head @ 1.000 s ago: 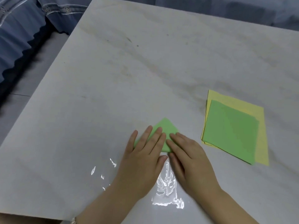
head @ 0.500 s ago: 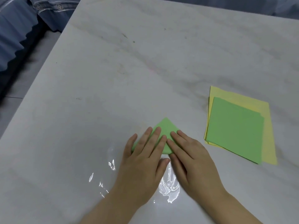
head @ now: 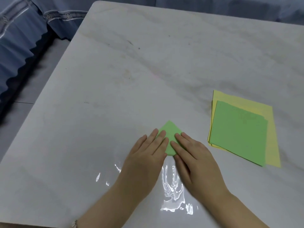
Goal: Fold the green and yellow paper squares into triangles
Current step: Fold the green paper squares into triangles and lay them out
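While my left hand [head: 148, 155] and my right hand [head: 192, 160] are lying flat with straight fingers, both are pressing down the folded green paper [head: 170, 133] on the near part of the white marble table [head: 131, 71]. Its pointed tip is showing beyond my fingertips. To the right, well apart, a flat green square [head: 238, 134] is lying on top of yellow squares [head: 272, 145]. Beyond the table's far left corner, blue pleated fabric [head: 16, 51] is hanging.

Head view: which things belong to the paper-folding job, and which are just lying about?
Job: folded green paper, pressed flat by left hand and right hand; green square atop the yellow squares, unfolded.
Lying about: blue pleated cloth beyond the table.
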{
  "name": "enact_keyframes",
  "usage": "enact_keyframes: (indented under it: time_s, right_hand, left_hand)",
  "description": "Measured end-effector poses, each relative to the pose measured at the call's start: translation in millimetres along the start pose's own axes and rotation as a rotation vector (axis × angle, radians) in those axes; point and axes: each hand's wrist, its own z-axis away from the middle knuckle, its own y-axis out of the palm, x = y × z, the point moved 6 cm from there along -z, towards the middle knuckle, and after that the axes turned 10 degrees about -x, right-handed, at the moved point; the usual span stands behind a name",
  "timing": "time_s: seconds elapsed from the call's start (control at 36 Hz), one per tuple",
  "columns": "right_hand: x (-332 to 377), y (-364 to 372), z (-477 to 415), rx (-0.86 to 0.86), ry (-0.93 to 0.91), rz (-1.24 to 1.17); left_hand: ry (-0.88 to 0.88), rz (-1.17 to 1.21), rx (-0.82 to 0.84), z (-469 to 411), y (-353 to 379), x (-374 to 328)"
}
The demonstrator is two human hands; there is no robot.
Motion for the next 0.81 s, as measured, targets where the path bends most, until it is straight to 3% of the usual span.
enact_keyframes:
  time_s: [0.53,0.72,0.81]
  right_hand:
    - [0.7,-3.8,-7.6,0.033,0.031,0.04]
    - [-0.8,-0.7,-3.7,0.106,-0.034,0.111]
    - [-0.6,-0.7,-2.9,0.147,-0.044,0.141]
  left_hand:
    - [0.012,0.02,-0.01,3.4,1.7,2.5]
    - [0.201,-0.097,0.032,20.4,-4.1,-8.8]
    - [0.124,-0.104,0.063,29.4,-1.0,-22.2]
